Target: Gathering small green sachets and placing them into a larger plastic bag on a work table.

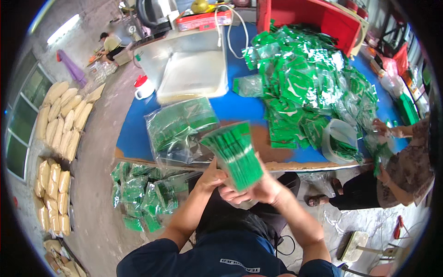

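The blue-topped work surface point(240, 108) carries a big heap of flat green plastic sachets point(304, 78) across its right half, and a clear plastic bag packed with green sachets point(177, 127) lies at its near edge. Above that edge, both hands hold a squared-up stack of green sachets point(235, 154): the left hand point(211, 177) closed on its lower left side, the right hand point(258, 187) wrapped under its base. This looks like the gathering and aligning step. Bagging the stack next would call for an even, firm grip.
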A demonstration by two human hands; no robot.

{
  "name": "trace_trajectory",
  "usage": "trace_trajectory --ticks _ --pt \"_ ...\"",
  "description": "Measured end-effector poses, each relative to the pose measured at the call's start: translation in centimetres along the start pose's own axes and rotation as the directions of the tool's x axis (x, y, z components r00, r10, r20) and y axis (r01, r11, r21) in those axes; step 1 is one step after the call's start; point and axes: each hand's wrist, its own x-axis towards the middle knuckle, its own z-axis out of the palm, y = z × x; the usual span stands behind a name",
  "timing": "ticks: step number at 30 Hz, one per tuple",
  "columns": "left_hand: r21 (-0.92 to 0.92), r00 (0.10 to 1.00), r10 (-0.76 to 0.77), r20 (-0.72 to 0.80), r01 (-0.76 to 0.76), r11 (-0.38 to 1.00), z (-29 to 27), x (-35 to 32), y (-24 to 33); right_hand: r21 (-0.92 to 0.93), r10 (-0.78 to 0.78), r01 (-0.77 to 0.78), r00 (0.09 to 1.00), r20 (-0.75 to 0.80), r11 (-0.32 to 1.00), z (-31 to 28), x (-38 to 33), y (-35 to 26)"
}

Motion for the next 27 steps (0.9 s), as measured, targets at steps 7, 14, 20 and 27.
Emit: trace_trajectory --ticks 7,14,20,27 --pt "0.464 0.984 0.171 -0.050 -0.129 0.876 -1.4 1.8 0.9 0.262 -0.269 0.258 0.963 0.008 0.930 -1.7 -0.8 2.1" --pt "-0.075 0.842 0.233 -0.487 -0.307 0.949 6.8 3.2 -1.4 -0.825 -0.882 0.459 0.460 -0.097 0.331 -1.2 0.6 0.6" --pt "-0.040 0.841 0.276 -0.465 -0.331 0.943 6.8 3.0 -0.8 -0.857 -0.959 0.478 0.276 -0.064 0.195 -0.5 0.0 0.4" --pt "0.850 0.781 0.624 -0.014 0.338 -0.404 4.8 -3.7 9.2 -0.459 -0.877 0.748 0.388 -0.284 0.479 -5.9 -5.9 -1.2"
